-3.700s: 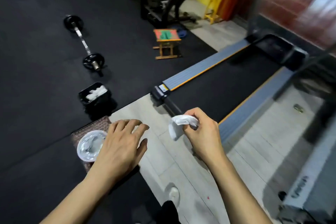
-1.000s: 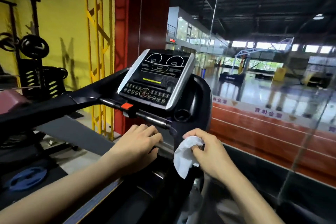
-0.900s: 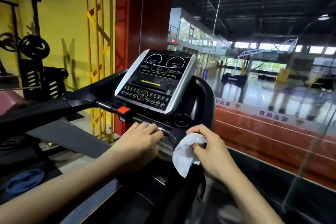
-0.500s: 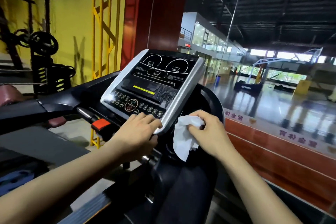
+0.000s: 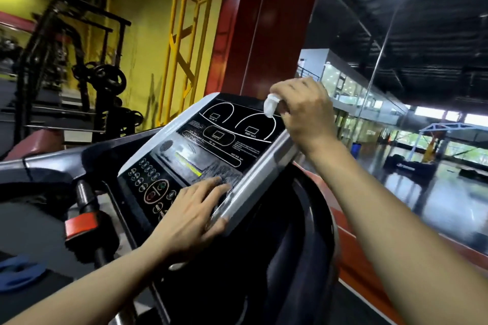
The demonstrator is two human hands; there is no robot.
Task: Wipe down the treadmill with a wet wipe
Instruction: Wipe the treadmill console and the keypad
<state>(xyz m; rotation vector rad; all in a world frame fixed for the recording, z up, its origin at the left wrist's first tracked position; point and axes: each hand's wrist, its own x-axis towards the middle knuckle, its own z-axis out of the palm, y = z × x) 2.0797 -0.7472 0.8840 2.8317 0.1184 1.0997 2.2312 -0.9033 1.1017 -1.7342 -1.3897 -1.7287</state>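
The treadmill console (image 5: pixel 211 150) fills the centre: a black panel with a yellow-lit display, round buttons and silver side rails. My right hand (image 5: pixel 303 116) grips a bunched white wet wipe (image 5: pixel 270 105) and holds it against the console's top right corner. My left hand (image 5: pixel 192 216) rests with straight fingers on the lower right part of the panel and its silver edge. Wet smears show on the panel near my left fingers.
A red safety clip (image 5: pixel 81 224) sits on the black handlebar (image 5: pixel 45 179) left of the console. A weight rack (image 5: pixel 87 79) and yellow scaffold (image 5: pixel 182 34) stand behind. A red pillar (image 5: pixel 264 24) and glass wall (image 5: pixel 409 113) lie ahead and to the right.
My right hand has lifted the wipe from beside the console's lower right edge up to its top right corner. My left hand slid further onto the panel. The view has closed in.
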